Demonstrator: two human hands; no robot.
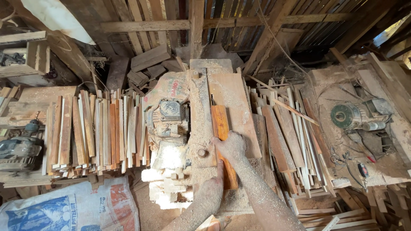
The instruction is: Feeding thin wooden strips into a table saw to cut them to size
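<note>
Both hands on one reddish wood strip, lying lengthwise on sawdust-covered machine table, beside grey motor. Right hand pressed flat atop strip, fingers together, likely pinning it down. Left hand mostly hidden at strip's near edge; grip impossible to tell. Stacked slats left, more slats right, within reach.
</note>
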